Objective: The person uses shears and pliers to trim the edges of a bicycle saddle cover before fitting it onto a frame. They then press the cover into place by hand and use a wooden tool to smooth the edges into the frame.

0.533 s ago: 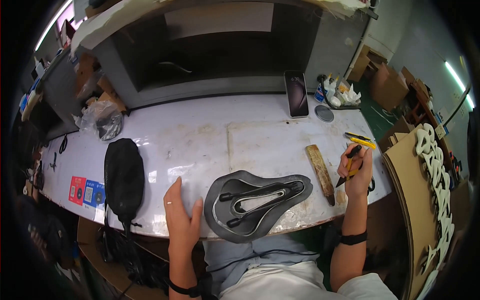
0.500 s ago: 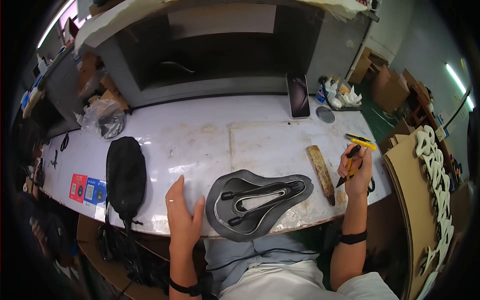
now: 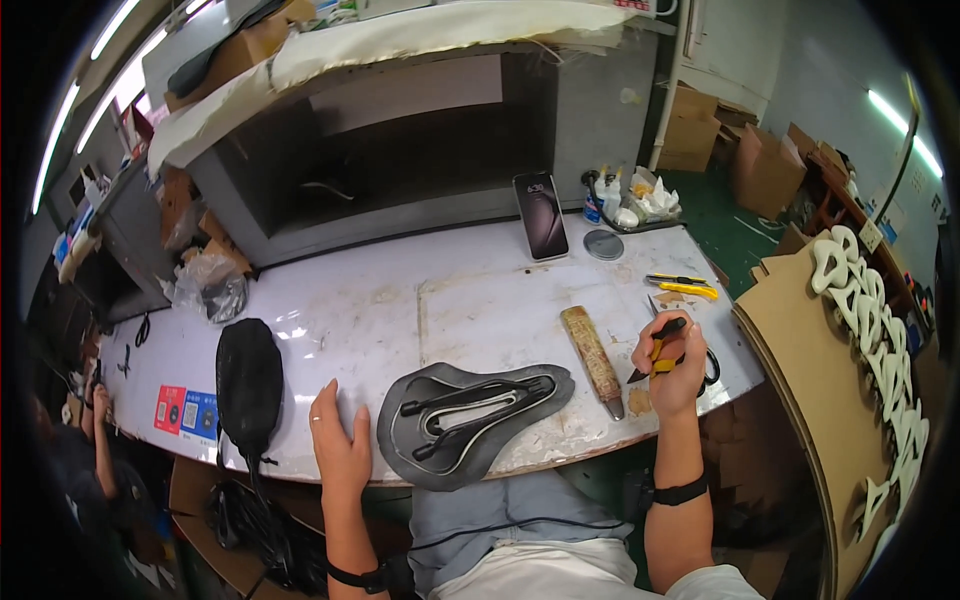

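Observation:
A bicycle saddle (image 3: pixel 470 412) lies upside down on the table, its black rails facing up and a wide grey sheet of cover material (image 3: pixel 420 470) spreading round its edge. Left of it, my left hand (image 3: pixel 342 440) rests open at the table's front edge, thumb apart from the fingers and nothing held. Over the right part of the table, my right hand (image 3: pixel 682 370) is closed round a yellow-and-black utility knife (image 3: pixel 657 352); its dark pointed tip aims down to the left. Black-handled scissors (image 3: pixel 711 370) lie partly hidden behind that hand. A worn brown bar-shaped tool (image 3: pixel 590 355) lies between saddle and right hand.
Another yellow cutter (image 3: pixel 685 288) lies beyond my right hand. A phone (image 3: pixel 541 218) stands at the back beside a round grey lid (image 3: pixel 603 245). A black pouch (image 3: pixel 250 385) is at left. White saddle-shaped parts (image 3: pixel 880 350) line a cardboard sheet at right.
The view has shifted, so the table things sit further left. My right hand, with the knife, is turned differently and its grip looks altered. My left hand stays open beside the saddle.

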### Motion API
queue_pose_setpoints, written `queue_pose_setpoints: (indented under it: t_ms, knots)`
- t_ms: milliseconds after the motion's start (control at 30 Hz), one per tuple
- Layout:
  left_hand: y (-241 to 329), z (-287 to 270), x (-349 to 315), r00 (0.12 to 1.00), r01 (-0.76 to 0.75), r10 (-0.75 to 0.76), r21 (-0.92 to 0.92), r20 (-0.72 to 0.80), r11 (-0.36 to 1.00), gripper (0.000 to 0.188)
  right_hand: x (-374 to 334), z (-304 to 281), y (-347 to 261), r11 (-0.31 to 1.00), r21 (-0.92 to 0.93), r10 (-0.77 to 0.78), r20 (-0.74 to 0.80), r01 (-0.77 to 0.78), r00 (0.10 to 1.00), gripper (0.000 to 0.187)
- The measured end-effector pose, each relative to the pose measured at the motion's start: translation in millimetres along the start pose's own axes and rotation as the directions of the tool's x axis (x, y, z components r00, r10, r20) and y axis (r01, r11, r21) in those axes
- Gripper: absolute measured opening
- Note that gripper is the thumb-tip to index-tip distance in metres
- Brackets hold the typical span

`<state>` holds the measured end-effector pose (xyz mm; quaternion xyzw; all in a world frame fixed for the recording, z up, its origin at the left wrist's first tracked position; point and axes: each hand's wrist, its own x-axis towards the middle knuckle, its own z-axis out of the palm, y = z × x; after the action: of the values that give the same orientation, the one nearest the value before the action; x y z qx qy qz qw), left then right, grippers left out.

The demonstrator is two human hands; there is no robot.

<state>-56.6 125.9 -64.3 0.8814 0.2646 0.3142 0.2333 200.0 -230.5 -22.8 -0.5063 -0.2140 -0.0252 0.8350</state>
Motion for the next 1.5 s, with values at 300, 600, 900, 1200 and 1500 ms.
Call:
queue_pose_setpoints:
  t_ms: [300, 600, 900, 1200, 1500]
  knots:
    - [6, -2, 6, 0.998, 0.046, -0.043, -0.087, 0.04, 0.995, 0.055, -10, -8, -3, 0.997, -0.074, -0.001, 0.1, 0.009, 0.995, 0.063]
    - [118, 1, 53, 0.864, -0.247, 0.343, -0.284, 0.367, 0.926, 0.053, -15, 7, -27, 0.952, -0.303, 0.024, 0.217, 0.044, 0.976, 0.069]
    - [131, 34, 69, 0.699, -0.435, 0.505, -0.258, 0.507, 0.862, 0.06, -21, 48, 1, 0.902, -0.426, -0.002, 0.162, 0.072, 0.987, 0.066]
    - [135, 33, 58, 0.648, -0.307, 0.512, -0.422, 0.564, 0.853, 0.056, -27, 102, -43, 0.932, 0.121, -0.329, 0.672, 0.34, 0.663, 0.063]
    - [123, 46, 36, 0.703, -0.343, 0.531, -0.427, 0.473, 0.836, 0.059, -35, 126, -4, 0.983, 0.035, -0.134, 0.803, 0.178, 0.58, 0.065]
